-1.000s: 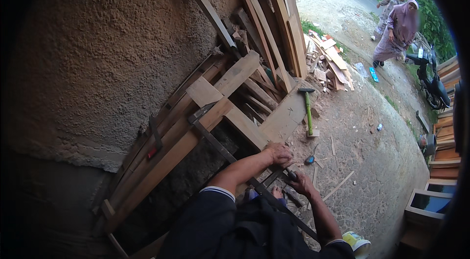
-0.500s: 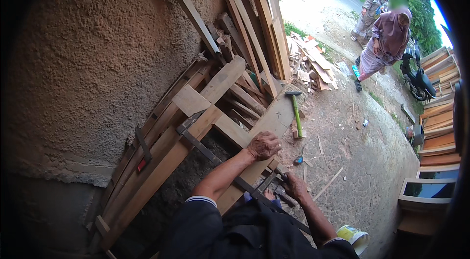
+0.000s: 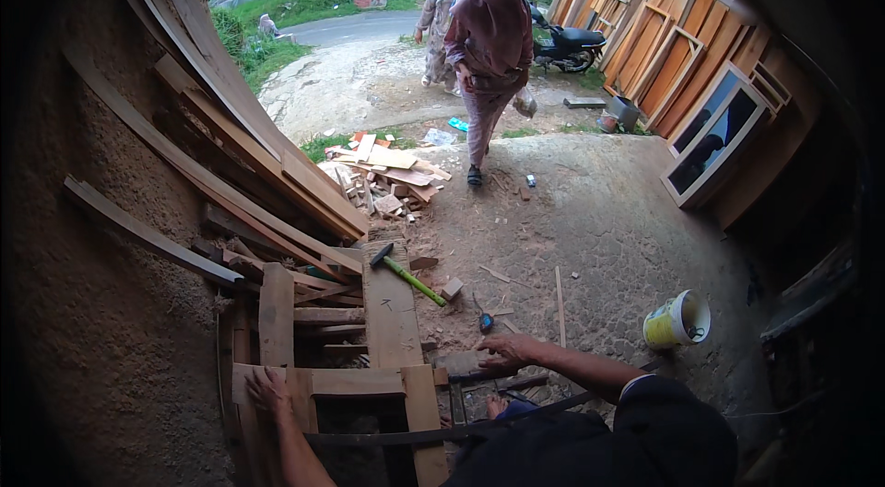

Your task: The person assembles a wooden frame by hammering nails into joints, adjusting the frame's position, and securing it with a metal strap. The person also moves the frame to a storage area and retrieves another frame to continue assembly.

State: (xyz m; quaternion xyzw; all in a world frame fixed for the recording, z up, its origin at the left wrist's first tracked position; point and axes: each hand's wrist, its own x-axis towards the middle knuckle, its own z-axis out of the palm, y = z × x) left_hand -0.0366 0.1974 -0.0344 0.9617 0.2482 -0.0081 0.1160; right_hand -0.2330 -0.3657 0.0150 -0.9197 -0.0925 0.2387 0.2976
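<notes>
My left hand [image 3: 269,392] lies with fingers spread on the left end of a joined wooden frame [image 3: 358,382]. Low over the right side of that frame hovers my right hand [image 3: 509,352], its fingers stretched out and nothing visible in them. Beneath it is the end of a clamp, partly hidden; a long dark clamp bar [image 3: 396,438] crosses the frame and passes under my right arm. A hammer [image 3: 408,275] with a green handle lies across the wide plank [image 3: 392,316] beyond the frame. Beside it are a small wooden block [image 3: 452,289] and a small blue-and-black object [image 3: 485,321].
Boards [image 3: 249,155] lean on the rough wall at left, with scrap wood [image 3: 392,176] heaped beyond. A person [image 3: 489,54] walks in front, another [image 3: 441,31] behind. A yellow-white bucket [image 3: 666,323] lies tipped at right. Wooden frames and a glazed panel [image 3: 719,132] stand far right.
The view has swung toward the yard. My left hand has moved to the frame's left end; my right hand has let go of the clamp. The nearer person has walked closer.
</notes>
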